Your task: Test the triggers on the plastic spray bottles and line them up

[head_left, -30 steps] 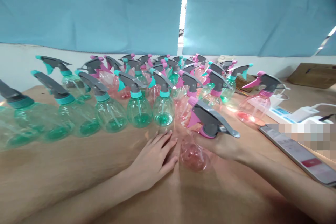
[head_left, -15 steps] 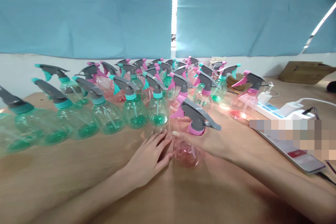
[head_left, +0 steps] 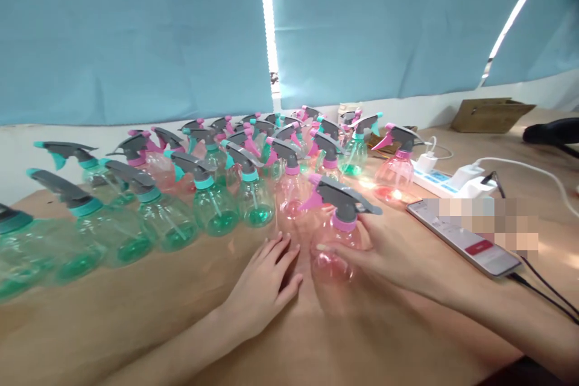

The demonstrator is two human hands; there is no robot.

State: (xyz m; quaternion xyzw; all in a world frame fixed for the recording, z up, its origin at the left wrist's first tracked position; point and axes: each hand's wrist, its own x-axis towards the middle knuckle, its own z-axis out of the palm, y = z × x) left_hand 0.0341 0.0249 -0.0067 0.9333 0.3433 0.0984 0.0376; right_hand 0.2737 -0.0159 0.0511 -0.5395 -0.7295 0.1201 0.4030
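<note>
My right hand point(head_left: 384, 253) is wrapped round the body of a clear pink spray bottle point(head_left: 337, 262), its thumb across the near side. The bottle is upright on the table, its grey trigger head pointing left above a pink collar. My left hand point(head_left: 266, 280) lies palm down on the table to the left of this bottle, fingers stretched out and holding nothing. Just beyond the hands stand another pink spray bottle point(head_left: 292, 196) and a green spray bottle point(head_left: 256, 202).
Several green spray bottles point(head_left: 169, 223) line the left side, with more pink and green ones behind. At right lie a phone point(head_left: 465, 238), a white power strip point(head_left: 434, 181) with chargers, and cables. A cardboard piece point(head_left: 491, 116) stands at the back near blue curtains point(head_left: 371, 24).
The view has swung right. My right hand has shifted the pink spray bottle rightward, away from my left hand, and its thumb sits on the bottle's body. My left hand stays flat.
</note>
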